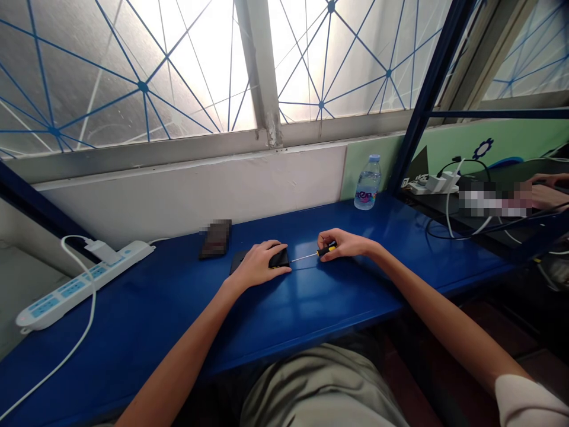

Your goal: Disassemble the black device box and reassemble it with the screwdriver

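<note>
My left hand point(254, 264) lies over a flat black case-like object point(280, 257) on the blue table, thumb and fingers gripping its right part. Most of this object is hidden under the hand, so its exact kind is unclear. In my right hand point(349, 242) is a screwdriver point(328, 249) with a black and yellow handle, pinched between thumb and fingers. Its thin metal shaft points left, and the tip is at or very near the right edge of the black object; whether they touch I cannot tell.
Behind my left hand a dark, partly blurred rectangular object point(216, 239) lies by the wall. A white power strip point(84, 284) with a cable runs along the left. A water bottle point(368, 182) stands at the back right. Further right are chargers point(440, 181), cables and another person's hand point(551, 194).
</note>
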### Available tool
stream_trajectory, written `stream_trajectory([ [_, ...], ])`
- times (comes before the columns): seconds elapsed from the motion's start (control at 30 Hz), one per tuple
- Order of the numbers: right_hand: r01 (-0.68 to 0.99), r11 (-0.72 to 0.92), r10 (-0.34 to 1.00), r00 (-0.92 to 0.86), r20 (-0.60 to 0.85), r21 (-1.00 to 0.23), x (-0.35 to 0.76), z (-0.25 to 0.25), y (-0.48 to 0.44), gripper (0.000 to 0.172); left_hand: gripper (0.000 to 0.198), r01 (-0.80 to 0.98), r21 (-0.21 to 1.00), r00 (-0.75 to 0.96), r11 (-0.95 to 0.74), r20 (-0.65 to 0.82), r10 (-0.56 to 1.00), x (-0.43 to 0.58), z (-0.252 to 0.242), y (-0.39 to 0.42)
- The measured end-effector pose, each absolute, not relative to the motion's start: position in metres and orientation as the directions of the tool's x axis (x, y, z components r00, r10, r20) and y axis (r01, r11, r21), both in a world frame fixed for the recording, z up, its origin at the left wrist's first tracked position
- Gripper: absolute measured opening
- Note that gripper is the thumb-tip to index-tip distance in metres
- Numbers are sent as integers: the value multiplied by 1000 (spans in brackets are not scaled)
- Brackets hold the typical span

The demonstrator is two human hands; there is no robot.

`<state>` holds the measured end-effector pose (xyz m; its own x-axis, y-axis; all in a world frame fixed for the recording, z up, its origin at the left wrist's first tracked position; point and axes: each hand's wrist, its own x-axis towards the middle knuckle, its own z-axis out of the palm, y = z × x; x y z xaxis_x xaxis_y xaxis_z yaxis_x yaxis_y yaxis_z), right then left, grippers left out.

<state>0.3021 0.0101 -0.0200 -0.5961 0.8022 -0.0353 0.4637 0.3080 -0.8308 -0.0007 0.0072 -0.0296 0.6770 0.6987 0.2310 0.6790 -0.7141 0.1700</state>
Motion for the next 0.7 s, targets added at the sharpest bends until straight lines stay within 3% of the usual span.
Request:
stream_trajectory([
  [0.33, 449, 223, 780, -615, -117, -865, 302, -17, 7, 37, 64, 679, 171, 678, -714, 228, 699, 0, -27, 5],
  [0.6, 485, 292, 775, -625, -94, -825, 300, -16, 7, 56, 64, 679, 167, 681, -714, 220, 699, 0, -28, 5],
  [0.7, 537, 303, 799, -593, -97, -787, 296, -16, 5, 55, 64, 677, 173, 679, -716, 228, 698, 0, -27, 5],
])
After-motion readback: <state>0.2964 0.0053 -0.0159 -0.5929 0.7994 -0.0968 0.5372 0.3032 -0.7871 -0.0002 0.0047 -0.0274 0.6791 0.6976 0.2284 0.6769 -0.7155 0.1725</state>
